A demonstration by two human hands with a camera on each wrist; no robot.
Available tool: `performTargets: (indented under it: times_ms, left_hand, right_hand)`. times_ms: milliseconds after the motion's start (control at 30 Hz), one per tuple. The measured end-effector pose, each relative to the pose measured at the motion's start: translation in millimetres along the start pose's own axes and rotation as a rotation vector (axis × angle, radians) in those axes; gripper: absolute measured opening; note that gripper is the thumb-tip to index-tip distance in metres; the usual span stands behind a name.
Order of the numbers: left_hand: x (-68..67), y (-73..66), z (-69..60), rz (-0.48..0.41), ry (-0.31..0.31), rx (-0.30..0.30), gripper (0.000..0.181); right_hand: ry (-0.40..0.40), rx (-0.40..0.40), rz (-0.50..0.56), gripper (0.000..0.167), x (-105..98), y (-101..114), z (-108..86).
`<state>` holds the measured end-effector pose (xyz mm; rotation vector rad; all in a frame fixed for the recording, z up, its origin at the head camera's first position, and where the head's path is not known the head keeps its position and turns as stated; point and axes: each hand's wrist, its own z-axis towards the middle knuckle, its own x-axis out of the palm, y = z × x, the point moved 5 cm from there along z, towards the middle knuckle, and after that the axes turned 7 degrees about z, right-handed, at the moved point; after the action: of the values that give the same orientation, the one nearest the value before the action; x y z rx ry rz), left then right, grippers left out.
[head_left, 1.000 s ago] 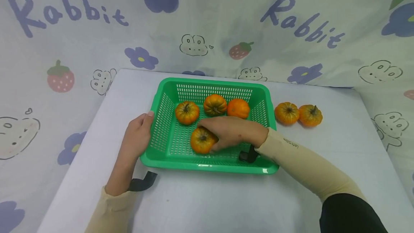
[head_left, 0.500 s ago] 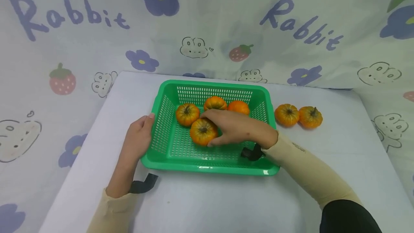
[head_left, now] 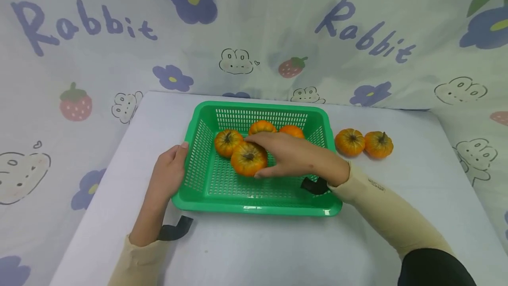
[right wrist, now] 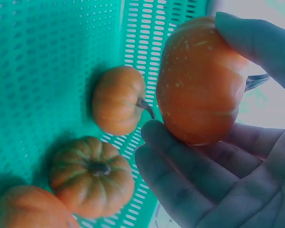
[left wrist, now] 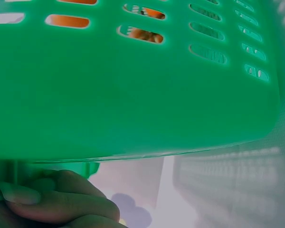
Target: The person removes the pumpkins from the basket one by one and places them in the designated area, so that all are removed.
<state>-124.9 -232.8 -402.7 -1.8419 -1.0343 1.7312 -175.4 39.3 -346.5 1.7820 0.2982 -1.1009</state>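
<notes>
My right hand holds a small orange pumpkin between thumb and fingers, raised off the floor of a green plastic basket. In the right wrist view the thumb lies on one side of this pumpkin and the fingers on the other. At the basket's left side, my left hand grips the rim. Its curled fingers show below the basket wall in the left wrist view. Three other pumpkins lie in the basket: one at the left, two at the back, partly hidden by the right hand.
Right of the basket, two more small pumpkins, one nearer and one farther, sit side by side on the white table. A cloth with rabbit and flower prints hangs behind. Black straps stick out at both wrists.
My right hand has lifted the pumpkin from the basket floor and moved it slightly toward the back. The left hand has stayed on the rim. The head view has shifted a little.
</notes>
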Motion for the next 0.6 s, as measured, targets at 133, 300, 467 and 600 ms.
performTargets:
  times_ms: [133,300,467,600]
  left_hand:
    - [0.8,1.7,0.4,-0.006,0.004,0.001,0.068]
    - [1.2,4.3,0.4,-0.012,0.013,-0.009,0.069]
    - [0.5,2.8,0.0,-0.003,0.007,-0.011,0.068]
    - [0.2,0.1,0.2,-0.001,-0.002,-0.013,0.067]
  right_hand:
    - [-0.023,-0.022,-0.001,0.080,-6,4,-6.6]
    - [-0.036,-0.026,0.002,0.082,-11,10,-13.2]
    - [-0.053,-0.002,0.002,0.083,-17,12,-23.4]
    - [-0.074,0.019,-0.006,0.082,-21,10,-34.4]
